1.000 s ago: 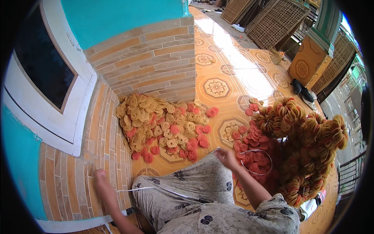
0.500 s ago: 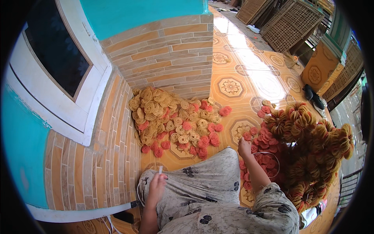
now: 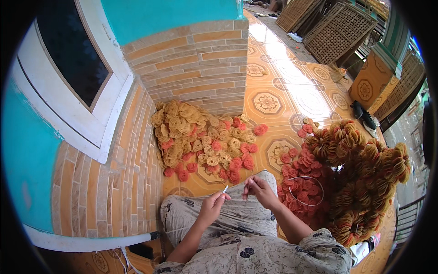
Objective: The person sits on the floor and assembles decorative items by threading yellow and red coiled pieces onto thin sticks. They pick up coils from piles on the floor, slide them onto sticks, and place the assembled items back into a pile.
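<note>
A: How does the white stick [image 3: 225, 189] lie from our hands?
B: Our left hand [image 3: 211, 208] grasps it, its long axis slanting up and rightward; our right hand [image 3: 260, 190] is near but apart, fingers curled, and we cannot tell whether it holds anything
A: What do we count?
B: One stick, one thin white ring [image 3: 322, 188], one tan-and-coral rosette heap [image 3: 189, 132], one coral rosette heap [image 3: 306, 163]; single rosettes we cannot count

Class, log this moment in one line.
Left hand: holding small white piece | Right hand: curled, contents unclear | Nearby: coral rosettes
</note>
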`<control>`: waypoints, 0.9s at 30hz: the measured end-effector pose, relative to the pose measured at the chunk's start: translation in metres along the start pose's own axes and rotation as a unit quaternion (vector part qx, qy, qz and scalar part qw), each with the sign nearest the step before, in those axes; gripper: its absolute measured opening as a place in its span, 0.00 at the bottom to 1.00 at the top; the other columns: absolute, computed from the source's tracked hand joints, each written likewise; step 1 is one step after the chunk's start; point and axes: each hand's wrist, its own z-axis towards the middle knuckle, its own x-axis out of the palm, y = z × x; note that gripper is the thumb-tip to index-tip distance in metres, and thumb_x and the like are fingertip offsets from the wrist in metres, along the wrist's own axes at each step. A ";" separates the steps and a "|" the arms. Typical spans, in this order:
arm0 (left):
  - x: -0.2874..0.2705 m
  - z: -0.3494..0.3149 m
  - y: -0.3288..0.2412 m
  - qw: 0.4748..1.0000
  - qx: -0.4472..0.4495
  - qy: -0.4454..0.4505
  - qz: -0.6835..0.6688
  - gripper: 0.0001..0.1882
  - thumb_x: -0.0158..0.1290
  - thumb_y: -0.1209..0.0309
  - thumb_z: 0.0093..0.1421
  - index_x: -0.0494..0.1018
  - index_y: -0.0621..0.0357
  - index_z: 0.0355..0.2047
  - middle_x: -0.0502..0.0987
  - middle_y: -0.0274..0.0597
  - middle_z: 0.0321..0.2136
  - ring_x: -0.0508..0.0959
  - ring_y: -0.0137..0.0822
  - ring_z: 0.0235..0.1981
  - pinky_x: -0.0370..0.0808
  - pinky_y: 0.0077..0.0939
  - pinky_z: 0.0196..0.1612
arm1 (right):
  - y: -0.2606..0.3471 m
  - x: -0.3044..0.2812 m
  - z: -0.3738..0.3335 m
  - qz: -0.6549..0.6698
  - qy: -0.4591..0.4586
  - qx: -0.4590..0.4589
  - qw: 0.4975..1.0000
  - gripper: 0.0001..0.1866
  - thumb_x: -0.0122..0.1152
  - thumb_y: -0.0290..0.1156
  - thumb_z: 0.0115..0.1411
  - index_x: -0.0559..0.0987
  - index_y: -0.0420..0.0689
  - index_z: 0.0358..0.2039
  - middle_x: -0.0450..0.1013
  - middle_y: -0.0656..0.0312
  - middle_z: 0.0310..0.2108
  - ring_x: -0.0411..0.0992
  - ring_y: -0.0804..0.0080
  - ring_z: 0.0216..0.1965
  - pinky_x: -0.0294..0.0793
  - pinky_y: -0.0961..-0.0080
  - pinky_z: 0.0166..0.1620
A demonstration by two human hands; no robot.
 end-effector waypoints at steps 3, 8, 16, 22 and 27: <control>0.000 -0.010 -0.008 0.999 0.016 -0.013 0.050 0.14 0.44 0.66 0.68 0.76 0.62 0.35 0.65 0.27 0.16 0.61 0.19 0.19 0.59 0.17 0.23 | 0.012 0.028 -0.004 0.033 0.050 0.115 0.992 0.15 0.49 0.40 0.68 0.73 0.40 0.45 0.66 0.75 0.26 0.57 0.87 0.23 0.57 0.85 0.26; -0.003 -0.019 -0.017 0.989 0.059 -0.036 0.129 0.13 0.45 0.67 0.68 0.75 0.63 0.35 0.70 0.32 0.18 0.64 0.21 0.19 0.63 0.18 0.24 | 0.022 0.056 -0.003 -0.100 0.072 0.036 0.992 0.13 0.55 0.37 0.66 0.76 0.38 0.38 0.72 0.72 0.30 0.64 0.87 0.29 0.64 0.87 0.32; -0.003 -0.014 -0.015 0.995 0.010 -0.093 0.031 0.08 0.56 0.71 0.61 0.73 0.65 0.35 0.74 0.30 0.21 0.69 0.19 0.22 0.68 0.16 0.27 | 0.022 0.066 -0.009 -0.179 0.059 0.015 0.982 0.09 0.57 0.31 0.64 0.75 0.36 0.35 0.74 0.67 0.30 0.68 0.87 0.32 0.69 0.84 0.36; -0.002 -0.013 -0.008 0.992 0.033 -0.115 0.049 0.07 0.56 0.70 0.62 0.75 0.63 0.34 0.72 0.28 0.20 0.67 0.17 0.22 0.64 0.14 0.25 | 0.016 0.070 -0.008 -0.101 0.039 -0.026 0.994 0.12 0.53 0.31 0.66 0.75 0.36 0.45 0.72 0.69 0.29 0.67 0.87 0.31 0.68 0.84 0.34; -0.004 -0.012 -0.006 0.987 0.051 -0.149 0.026 0.07 0.56 0.71 0.61 0.77 0.63 0.33 0.73 0.28 0.21 0.67 0.17 0.22 0.64 0.14 0.25 | 0.014 0.059 -0.007 -0.118 0.105 0.068 0.985 0.19 0.48 0.36 0.68 0.72 0.39 0.55 0.64 0.73 0.24 0.62 0.85 0.26 0.64 0.85 0.31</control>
